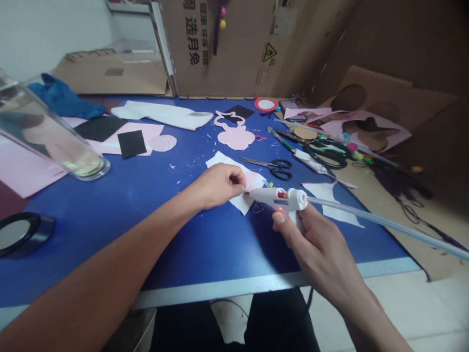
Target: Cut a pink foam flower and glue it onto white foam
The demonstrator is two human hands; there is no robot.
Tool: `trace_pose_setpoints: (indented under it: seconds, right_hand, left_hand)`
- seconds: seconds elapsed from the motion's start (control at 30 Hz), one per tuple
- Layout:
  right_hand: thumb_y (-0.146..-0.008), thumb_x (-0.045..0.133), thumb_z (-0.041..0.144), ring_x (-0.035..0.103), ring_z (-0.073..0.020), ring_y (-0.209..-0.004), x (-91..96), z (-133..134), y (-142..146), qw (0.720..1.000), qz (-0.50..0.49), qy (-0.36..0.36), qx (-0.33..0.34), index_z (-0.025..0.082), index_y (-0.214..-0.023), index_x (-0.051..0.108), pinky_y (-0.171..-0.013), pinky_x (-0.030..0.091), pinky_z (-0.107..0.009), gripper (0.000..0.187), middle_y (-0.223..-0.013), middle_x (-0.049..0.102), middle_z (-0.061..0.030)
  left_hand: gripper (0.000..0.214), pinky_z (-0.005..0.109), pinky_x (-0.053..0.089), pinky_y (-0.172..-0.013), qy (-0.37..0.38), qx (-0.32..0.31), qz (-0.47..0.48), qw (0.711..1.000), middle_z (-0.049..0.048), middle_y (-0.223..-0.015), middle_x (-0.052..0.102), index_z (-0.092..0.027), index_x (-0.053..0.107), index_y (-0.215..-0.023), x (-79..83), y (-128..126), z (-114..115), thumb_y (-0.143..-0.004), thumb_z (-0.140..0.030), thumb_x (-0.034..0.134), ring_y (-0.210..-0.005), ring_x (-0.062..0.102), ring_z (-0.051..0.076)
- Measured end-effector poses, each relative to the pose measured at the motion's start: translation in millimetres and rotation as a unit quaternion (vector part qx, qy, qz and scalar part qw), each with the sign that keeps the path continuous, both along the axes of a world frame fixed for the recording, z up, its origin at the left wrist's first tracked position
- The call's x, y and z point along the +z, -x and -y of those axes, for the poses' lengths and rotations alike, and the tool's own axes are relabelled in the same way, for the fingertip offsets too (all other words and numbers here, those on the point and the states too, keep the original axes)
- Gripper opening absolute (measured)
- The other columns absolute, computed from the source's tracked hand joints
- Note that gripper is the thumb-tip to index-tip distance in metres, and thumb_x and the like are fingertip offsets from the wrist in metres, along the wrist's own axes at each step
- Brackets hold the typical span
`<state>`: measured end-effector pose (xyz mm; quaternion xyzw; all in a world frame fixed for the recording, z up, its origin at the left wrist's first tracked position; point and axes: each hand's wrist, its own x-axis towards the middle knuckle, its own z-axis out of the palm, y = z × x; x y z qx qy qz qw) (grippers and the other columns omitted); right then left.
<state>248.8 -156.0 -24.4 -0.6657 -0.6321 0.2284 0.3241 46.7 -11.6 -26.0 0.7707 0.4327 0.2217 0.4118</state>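
Observation:
My right hand (318, 239) is wrapped round the handle of a white hot glue gun (269, 196); a small red light glows on it. A long translucent glue stick (370, 219) sticks out of its rear. The nozzle points left, right by the fingertips of my left hand (221, 185). Those fingers are closed in a pinch, and what they hold is hidden. Beneath them lies a white piece of fabric or paper (219, 158) with a pale pink patch (253, 180). Black-handled scissors (280, 169) rest just beyond.
Farther back lie a pink cloud-shaped cutout (236, 139), black squares (132, 143) and rolled white fabric (161, 115). At left stand a clear glass of liquid (82, 156) and a tape roll (27, 233). Brushes and tools (311, 142) crowd the right. A cardboard wall (242, 58) closes the back.

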Motion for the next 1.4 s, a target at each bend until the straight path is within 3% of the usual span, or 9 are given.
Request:
trace_pose_setpoints:
  seconds: [0.63, 1.4]
  right_hand:
    - [-0.106, 0.055, 0.062, 0.041, -0.0165, -0.056, -0.2, 2.1, 3.5, 1.000, -0.005, 0.000, -0.010, 0.026, -0.079, 0.051, -0.053, 0.032, -0.030, 0.045, -0.062, 0.044, 0.0047]
    - [-0.106, 0.055, 0.060, 0.039, -0.0155, -0.054, 4.3, 5.3, 5.4, 1.000, 0.002, -0.004, -0.002, 0.026, -0.077, 0.049, -0.050, 0.031, -0.029, 0.046, -0.061, 0.043, 0.0050]
  left_hand:
    - [0.008, 0.027, 0.043, -0.066, 0.005, 0.006, -0.002, 1.000, -0.0024, -0.067, 0.065, -0.019, 0.073, -0.075, 1.8, -0.1, 0.6, -0.076, -0.015, 0.067, -0.063, 0.054, 0.013]
    - [0.010, 0.026, 0.043, -0.065, 0.009, 0.006, -0.001, 1.000, -0.0024, -0.068, 0.066, -0.019, 0.074, -0.075, 4.4, -0.1, 1.8, -0.076, -0.013, 0.066, -0.063, 0.054, 0.013]
